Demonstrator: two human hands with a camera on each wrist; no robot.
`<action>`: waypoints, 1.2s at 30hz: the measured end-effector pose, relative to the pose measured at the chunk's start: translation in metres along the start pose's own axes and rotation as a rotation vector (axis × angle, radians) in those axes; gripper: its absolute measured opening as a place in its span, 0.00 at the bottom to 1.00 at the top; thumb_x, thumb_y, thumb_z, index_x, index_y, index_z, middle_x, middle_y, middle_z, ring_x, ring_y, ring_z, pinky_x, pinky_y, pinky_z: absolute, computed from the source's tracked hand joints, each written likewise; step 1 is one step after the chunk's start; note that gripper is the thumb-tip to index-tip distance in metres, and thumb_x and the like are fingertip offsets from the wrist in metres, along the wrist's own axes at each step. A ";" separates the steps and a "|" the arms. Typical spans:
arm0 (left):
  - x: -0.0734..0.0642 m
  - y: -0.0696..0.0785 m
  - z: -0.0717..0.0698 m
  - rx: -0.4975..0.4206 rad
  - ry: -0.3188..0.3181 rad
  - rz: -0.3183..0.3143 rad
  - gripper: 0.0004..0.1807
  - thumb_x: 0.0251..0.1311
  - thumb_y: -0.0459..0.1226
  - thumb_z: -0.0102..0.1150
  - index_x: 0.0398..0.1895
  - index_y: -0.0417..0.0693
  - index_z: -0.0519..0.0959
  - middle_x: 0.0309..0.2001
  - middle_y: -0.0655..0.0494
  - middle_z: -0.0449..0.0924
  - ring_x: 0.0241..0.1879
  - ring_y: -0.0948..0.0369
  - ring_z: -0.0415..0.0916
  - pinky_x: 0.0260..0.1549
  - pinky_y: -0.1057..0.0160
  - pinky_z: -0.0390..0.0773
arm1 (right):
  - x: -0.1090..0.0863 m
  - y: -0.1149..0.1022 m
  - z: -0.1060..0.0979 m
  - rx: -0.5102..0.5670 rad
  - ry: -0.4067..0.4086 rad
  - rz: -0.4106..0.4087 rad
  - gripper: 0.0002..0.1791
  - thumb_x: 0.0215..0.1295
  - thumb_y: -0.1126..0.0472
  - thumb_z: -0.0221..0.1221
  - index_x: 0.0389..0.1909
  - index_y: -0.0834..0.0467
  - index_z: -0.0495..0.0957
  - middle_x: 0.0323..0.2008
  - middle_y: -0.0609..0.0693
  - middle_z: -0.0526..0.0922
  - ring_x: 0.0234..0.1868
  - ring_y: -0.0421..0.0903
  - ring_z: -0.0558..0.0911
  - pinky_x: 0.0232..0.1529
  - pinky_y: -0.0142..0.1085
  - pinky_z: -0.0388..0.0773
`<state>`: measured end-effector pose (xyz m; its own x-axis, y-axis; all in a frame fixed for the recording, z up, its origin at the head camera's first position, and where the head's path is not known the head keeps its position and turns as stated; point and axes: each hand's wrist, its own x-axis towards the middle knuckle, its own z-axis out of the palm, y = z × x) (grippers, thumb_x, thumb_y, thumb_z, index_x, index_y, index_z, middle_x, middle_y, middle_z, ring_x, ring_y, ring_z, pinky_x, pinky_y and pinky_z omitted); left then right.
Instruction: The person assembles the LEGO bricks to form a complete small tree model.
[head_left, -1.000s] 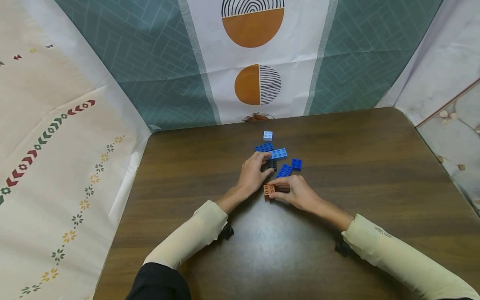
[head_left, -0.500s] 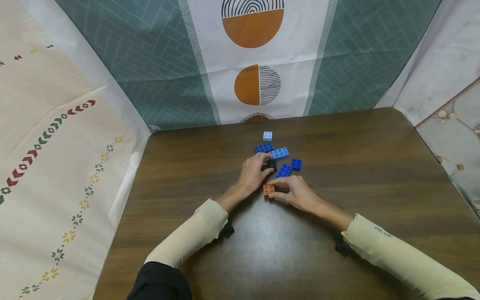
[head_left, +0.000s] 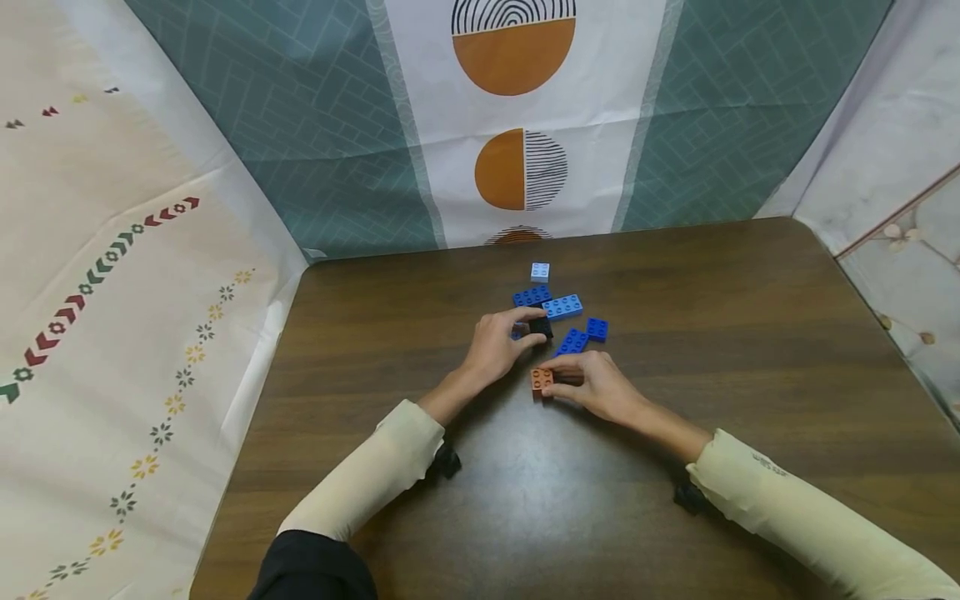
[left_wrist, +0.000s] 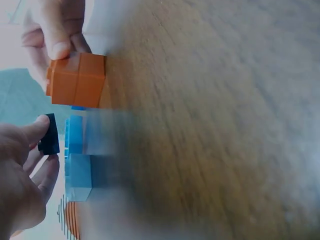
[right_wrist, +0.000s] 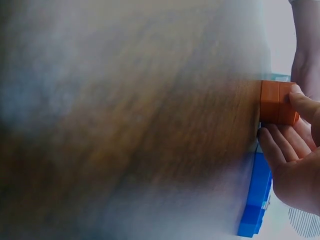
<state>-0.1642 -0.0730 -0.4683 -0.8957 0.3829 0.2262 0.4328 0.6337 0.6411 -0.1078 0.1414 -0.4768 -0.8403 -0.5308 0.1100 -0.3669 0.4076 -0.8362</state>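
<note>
My left hand pinches a black toy building brick between thumb and fingers. In the left wrist view that black brick is tilted and held up off the table. Closer to me, my right hand grips an orange stack of toy bricks by its sides. A seam across the orange stack in the right wrist view shows two bricks joined, standing on the table. A light blue long brick lies just past the black one. Part of another blue piece shows between my left fingers, mostly hidden.
Behind lie a dark blue brick and a pale blue square brick. Two more blue bricks, a longer one and a square one, lie beyond my right hand. The brown table ends at a hanging patterned cloth.
My left hand has raised and tilted the black brick, which sat studs-up among the others before. The right hand stays on the orange stack. The head view has shifted slightly.
</note>
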 end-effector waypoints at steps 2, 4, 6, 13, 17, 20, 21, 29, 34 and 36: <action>-0.003 0.001 -0.003 -0.010 -0.005 0.007 0.22 0.67 0.41 0.74 0.63 0.52 0.85 0.56 0.53 0.88 0.48 0.57 0.89 0.48 0.55 0.85 | 0.000 0.001 0.000 0.005 -0.003 0.006 0.20 0.67 0.62 0.73 0.58 0.63 0.86 0.52 0.56 0.90 0.55 0.53 0.88 0.54 0.46 0.85; -0.006 0.002 -0.006 -0.033 -0.012 0.017 0.22 0.67 0.40 0.74 0.63 0.52 0.85 0.58 0.53 0.87 0.48 0.56 0.88 0.49 0.54 0.85 | 0.000 0.000 0.000 0.009 -0.006 0.011 0.21 0.67 0.63 0.73 0.58 0.64 0.86 0.52 0.57 0.90 0.55 0.53 0.88 0.54 0.46 0.85; -0.010 0.003 -0.009 -0.063 -0.019 0.029 0.22 0.67 0.40 0.74 0.63 0.51 0.85 0.59 0.52 0.86 0.48 0.55 0.88 0.49 0.54 0.86 | 0.000 0.000 -0.001 0.008 -0.007 0.011 0.21 0.67 0.63 0.73 0.58 0.64 0.86 0.52 0.57 0.90 0.54 0.53 0.88 0.53 0.46 0.85; -0.025 0.008 -0.016 -0.144 -0.042 0.065 0.21 0.70 0.39 0.70 0.65 0.49 0.84 0.60 0.51 0.85 0.53 0.54 0.87 0.52 0.52 0.85 | 0.001 0.000 -0.001 -0.005 -0.002 0.018 0.21 0.66 0.64 0.74 0.58 0.66 0.86 0.51 0.58 0.90 0.53 0.53 0.89 0.52 0.45 0.86; -0.037 0.009 -0.019 -0.156 -0.049 0.105 0.21 0.72 0.39 0.69 0.65 0.48 0.84 0.61 0.51 0.85 0.56 0.55 0.85 0.53 0.50 0.84 | 0.000 0.000 0.000 0.010 -0.001 0.029 0.22 0.66 0.63 0.74 0.58 0.66 0.85 0.52 0.58 0.90 0.54 0.54 0.89 0.53 0.46 0.86; -0.046 0.009 -0.019 -0.162 -0.063 0.140 0.21 0.72 0.40 0.69 0.65 0.47 0.84 0.60 0.53 0.86 0.56 0.57 0.84 0.54 0.52 0.84 | 0.000 0.001 0.000 0.023 0.000 0.024 0.21 0.66 0.62 0.74 0.57 0.67 0.85 0.52 0.59 0.89 0.54 0.55 0.88 0.53 0.46 0.86; -0.048 0.008 -0.019 -0.166 -0.070 0.150 0.21 0.72 0.40 0.69 0.65 0.47 0.84 0.60 0.54 0.86 0.56 0.58 0.85 0.54 0.53 0.84 | 0.000 0.001 0.000 0.028 -0.001 0.025 0.21 0.66 0.62 0.74 0.57 0.67 0.85 0.52 0.59 0.89 0.55 0.55 0.88 0.53 0.46 0.86; -0.060 0.007 -0.015 -0.172 -0.098 0.209 0.22 0.69 0.37 0.72 0.64 0.47 0.84 0.59 0.55 0.86 0.58 0.62 0.83 0.56 0.60 0.82 | 0.001 0.000 0.000 0.054 -0.020 0.030 0.22 0.67 0.63 0.74 0.59 0.66 0.85 0.53 0.58 0.89 0.56 0.55 0.88 0.55 0.45 0.84; -0.064 0.006 -0.009 -0.180 -0.105 0.189 0.23 0.67 0.37 0.73 0.65 0.50 0.84 0.60 0.55 0.85 0.59 0.62 0.82 0.55 0.61 0.82 | 0.000 -0.001 -0.001 0.051 -0.010 0.032 0.22 0.66 0.64 0.74 0.58 0.66 0.85 0.52 0.59 0.89 0.55 0.55 0.88 0.54 0.46 0.85; -0.065 0.006 -0.007 -0.187 -0.095 0.182 0.23 0.67 0.37 0.74 0.64 0.50 0.84 0.60 0.55 0.86 0.59 0.62 0.82 0.55 0.61 0.82 | 0.000 0.000 -0.001 0.047 -0.007 0.033 0.21 0.66 0.64 0.74 0.58 0.66 0.85 0.52 0.59 0.89 0.55 0.56 0.88 0.55 0.46 0.85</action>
<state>-0.1042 -0.0984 -0.4739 -0.7876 0.5459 0.2858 0.5512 0.4168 0.7228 -0.1082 0.1422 -0.4763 -0.8486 -0.5232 0.0786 -0.3203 0.3898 -0.8634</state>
